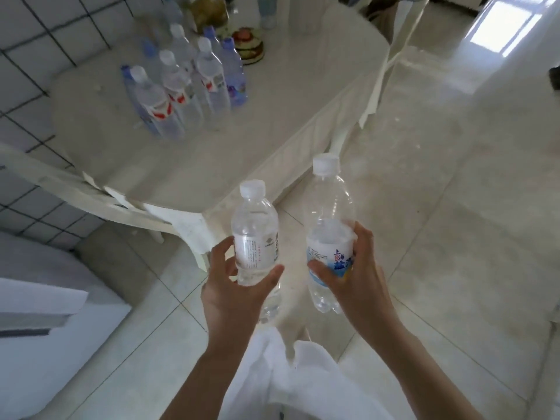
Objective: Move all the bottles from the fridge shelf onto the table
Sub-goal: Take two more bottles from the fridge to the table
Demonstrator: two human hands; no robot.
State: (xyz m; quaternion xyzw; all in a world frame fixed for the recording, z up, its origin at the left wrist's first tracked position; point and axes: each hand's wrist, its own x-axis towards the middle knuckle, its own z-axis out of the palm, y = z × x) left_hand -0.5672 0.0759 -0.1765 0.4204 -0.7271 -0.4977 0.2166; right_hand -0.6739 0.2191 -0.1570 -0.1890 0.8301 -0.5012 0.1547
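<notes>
A: What's each hand got?
B: The left hand (235, 286) wraps a short clear bottle (254, 234); the right hand (353, 268) wraps a taller blue-labelled bottle (330, 234). Both are upright, capped, part-filled with clear liquid.
A: Which step?
B: Carrying, I'd judge. The table (272, 122) lies ahead; stand them near the bottle cluster (185, 86) at far left.
</notes>
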